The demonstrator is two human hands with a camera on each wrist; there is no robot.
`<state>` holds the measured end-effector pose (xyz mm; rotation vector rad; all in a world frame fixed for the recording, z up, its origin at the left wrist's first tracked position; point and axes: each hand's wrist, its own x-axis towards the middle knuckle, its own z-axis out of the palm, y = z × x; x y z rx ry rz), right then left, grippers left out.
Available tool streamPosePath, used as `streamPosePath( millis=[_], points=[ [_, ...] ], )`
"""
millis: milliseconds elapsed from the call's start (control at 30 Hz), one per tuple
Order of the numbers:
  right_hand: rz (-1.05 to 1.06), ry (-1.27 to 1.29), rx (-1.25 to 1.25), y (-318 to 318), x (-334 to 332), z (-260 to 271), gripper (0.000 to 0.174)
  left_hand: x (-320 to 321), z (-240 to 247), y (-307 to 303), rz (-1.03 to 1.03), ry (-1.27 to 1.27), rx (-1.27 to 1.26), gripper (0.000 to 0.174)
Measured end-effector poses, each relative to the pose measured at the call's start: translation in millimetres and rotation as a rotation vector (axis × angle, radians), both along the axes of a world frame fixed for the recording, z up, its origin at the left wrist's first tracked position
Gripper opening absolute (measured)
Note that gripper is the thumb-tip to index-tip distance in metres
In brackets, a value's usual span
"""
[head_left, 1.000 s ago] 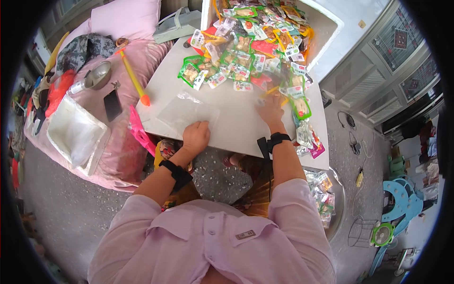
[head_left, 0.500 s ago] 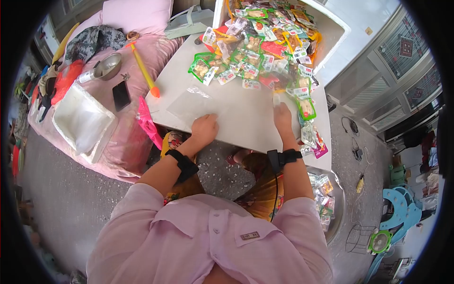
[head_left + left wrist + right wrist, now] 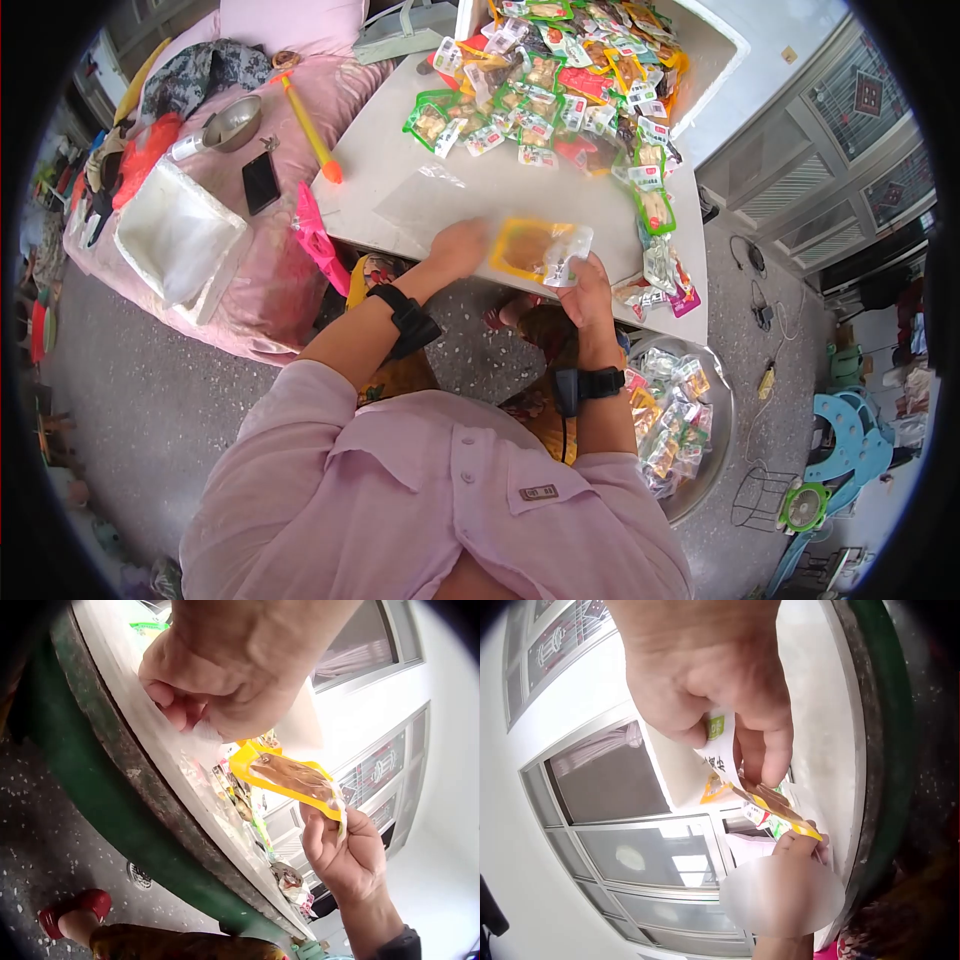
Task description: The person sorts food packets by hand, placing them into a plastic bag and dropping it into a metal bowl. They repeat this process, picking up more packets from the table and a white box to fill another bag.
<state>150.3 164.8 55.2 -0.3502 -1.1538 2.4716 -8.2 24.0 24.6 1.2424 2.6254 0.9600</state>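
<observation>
My right hand (image 3: 588,292) pinches a yellow-edged snack packet (image 3: 528,250) by its white end, thumb on one face and fingers on the other. Brown food shows through the packet's clear window in the left wrist view. The left hand (image 3: 458,250), slightly blurred, is at the table's front edge, close to the packet's far end. In the left wrist view its curled fingers pinch thin see-through plastic (image 3: 204,744), part of a clear plastic bag (image 3: 415,200) lying flat on the table in the head view.
Many snack packets (image 3: 535,120) spill from a white foam box (image 3: 725,60) onto the white table (image 3: 370,205). More packets line the table's right side. A metal basin (image 3: 712,470) of packets stands below on the right. A bed with another foam box (image 3: 185,235) is at left.
My right hand has come back from the packets at the table's right side toward the front edge, bringing the yellow-edged packet between the hands. The left hand stays near the bag's edge.
</observation>
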Motion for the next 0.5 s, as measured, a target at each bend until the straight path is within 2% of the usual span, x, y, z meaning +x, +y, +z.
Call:
streamPosePath(
  millis=[300, 500],
  points=[
    [-0.034, -0.061, -0.093, 1.0, -7.0, -20.4, 0.027, 10.0, 5.9, -1.0, 0.102, 0.020, 0.039, 0.014],
    [-0.146, -0.025, -0.097, 3.0, -13.8, -31.7, 0.024, 10.8, -0.3, -2.2, 0.051, 0.077, 0.075, 0.014]
  ],
)
